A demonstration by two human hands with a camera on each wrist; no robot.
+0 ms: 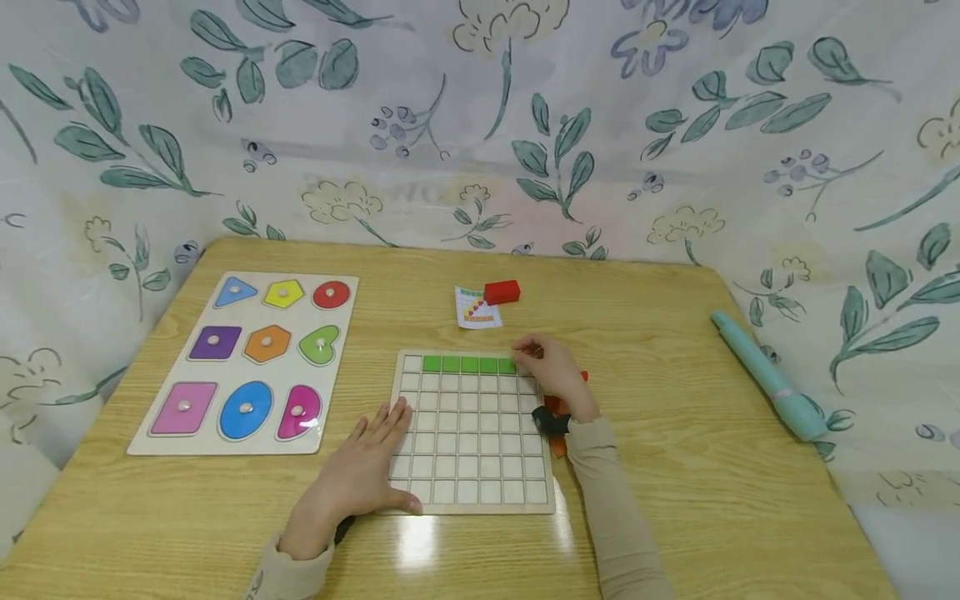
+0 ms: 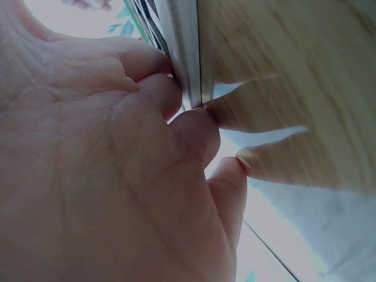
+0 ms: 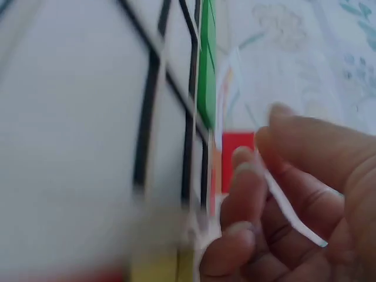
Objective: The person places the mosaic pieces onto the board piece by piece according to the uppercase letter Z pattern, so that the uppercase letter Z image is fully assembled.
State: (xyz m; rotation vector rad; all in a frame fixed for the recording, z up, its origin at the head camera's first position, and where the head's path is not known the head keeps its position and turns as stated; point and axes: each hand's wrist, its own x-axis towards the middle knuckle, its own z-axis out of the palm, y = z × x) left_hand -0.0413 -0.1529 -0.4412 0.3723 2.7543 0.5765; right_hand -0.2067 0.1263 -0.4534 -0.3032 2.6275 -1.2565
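A square wooden grid board (image 1: 457, 509) with pale cells lies in front of me. Several green square tiles (image 1: 470, 365) fill part of its far row, starting one cell in from the left. My left hand (image 1: 360, 471) rests at the board's left edge, fingers spread over the side and thumb along the near corner. In the left wrist view, its fingertips meet the board's side (image 2: 183, 53). My right hand (image 1: 551, 367) is at the far right corner, its fingers bent close together beside the last green tile. Whether a tile sits between those fingertips I cannot tell.
A shape puzzle (image 1: 251, 367) with knobbed pieces lies on the left. Beyond the board are a printed pattern card (image 1: 483, 319) and a red block (image 1: 502, 292). Orange pieces (image 1: 558, 446) lie partly hidden under my right arm. A teal tube-shaped object (image 1: 772, 379) lies at the right edge.
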